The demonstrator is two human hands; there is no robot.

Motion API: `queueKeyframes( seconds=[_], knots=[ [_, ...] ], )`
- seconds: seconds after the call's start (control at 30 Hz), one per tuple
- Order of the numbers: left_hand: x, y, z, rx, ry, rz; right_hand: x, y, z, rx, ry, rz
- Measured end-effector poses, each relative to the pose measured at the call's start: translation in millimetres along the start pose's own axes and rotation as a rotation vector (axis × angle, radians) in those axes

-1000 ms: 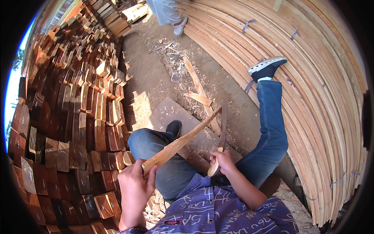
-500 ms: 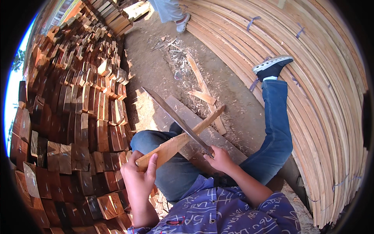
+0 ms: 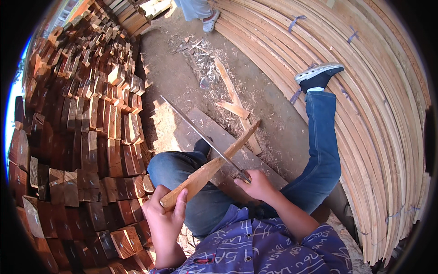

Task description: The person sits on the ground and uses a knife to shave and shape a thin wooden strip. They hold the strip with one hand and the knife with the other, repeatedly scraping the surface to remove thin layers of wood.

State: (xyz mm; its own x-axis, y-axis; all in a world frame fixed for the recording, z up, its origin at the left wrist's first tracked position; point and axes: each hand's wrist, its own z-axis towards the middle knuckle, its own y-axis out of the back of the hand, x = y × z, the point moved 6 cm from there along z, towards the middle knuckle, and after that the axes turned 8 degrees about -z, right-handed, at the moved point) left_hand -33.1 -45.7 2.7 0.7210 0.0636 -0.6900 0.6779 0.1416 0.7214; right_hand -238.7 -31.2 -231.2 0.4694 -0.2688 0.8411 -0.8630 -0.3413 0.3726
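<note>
My left hand [image 3: 168, 220] is closed round the near end of a narrow, tapering piece of wood [image 3: 199, 177], thumb along its side. The wood slants up and away to the right, across my bent left knee. In my right hand [image 3: 254, 184] is the handle of a machete [image 3: 197, 131], a long thin metal blade pointing far left. The blade crosses the wood beyond its middle, its edge at or just over the surface; I cannot tell whether it is cutting in. Below them a flat board [image 3: 206, 126] lies on the ground.
Stacked wooden blocks [image 3: 98, 157] rise along the left. Long bundled wooden strips [image 3: 365, 105] curve along the right, with my right foot [image 3: 318, 76] on them. Wood offcuts [image 3: 232, 108] and shavings [image 3: 200, 54] litter the dirt ahead. Another person's foot [image 3: 210, 22] stands at the far end.
The machete has turned so that its blade shows more edge-on, and its tip has shifted slightly left. Both hands keep their hold; the wood has tilted slightly. The whole view has shifted a little.
</note>
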Motion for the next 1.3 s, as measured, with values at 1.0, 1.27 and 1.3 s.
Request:
queueKeyframes(
  seconds=[1.0, 1.27, 1.3],
  knots=[
    [33.7, 9.2, 5.9, -0.081, 0.075, -0.043, -31.6, -10.6, 28.7, -0.007, -0.115, -0.142],
    [29.1, 6.3, -7.5, -0.032, -0.042, -0.002, -165.3, -11.4, 46.9, 0.063, -0.511, -0.005],
    [30.4, 5.5, -5.6, -0.039, -0.036, -0.007, -157.4, -4.1, 45.3, 0.024, -0.465, -0.12]
  ],
)
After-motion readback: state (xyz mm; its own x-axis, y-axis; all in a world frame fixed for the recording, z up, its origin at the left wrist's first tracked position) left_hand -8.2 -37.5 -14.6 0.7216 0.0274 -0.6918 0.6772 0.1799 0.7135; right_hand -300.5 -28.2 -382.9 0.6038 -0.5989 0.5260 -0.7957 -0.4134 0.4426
